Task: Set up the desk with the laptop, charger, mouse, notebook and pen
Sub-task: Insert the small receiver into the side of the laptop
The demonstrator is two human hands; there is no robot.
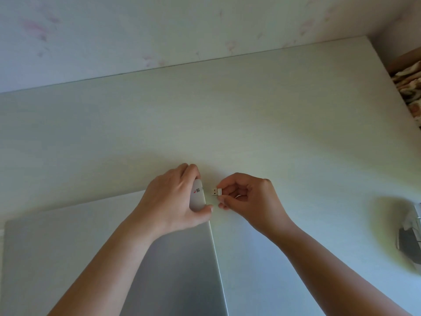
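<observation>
A closed silver laptop (68, 247) lies on the white desk (250, 122) at the lower left. My left hand (170, 201) grips a white mouse (197, 197) above the laptop's far right corner, with a stickered face of the mouse turned towards me. Just to its right, my right hand (248, 199) pinches a small white USB receiver (216, 192) between thumb and fingers. The receiver's metal plug points left at the mouse, a short gap apart from it. My left palm hides most of the mouse.
A blurred grey and white object (410, 238) lies at the right edge of the desk, cut off by the frame. The desk's far edge meets a pale wall. Patterned fabric (410, 92) shows beyond the desk's right side.
</observation>
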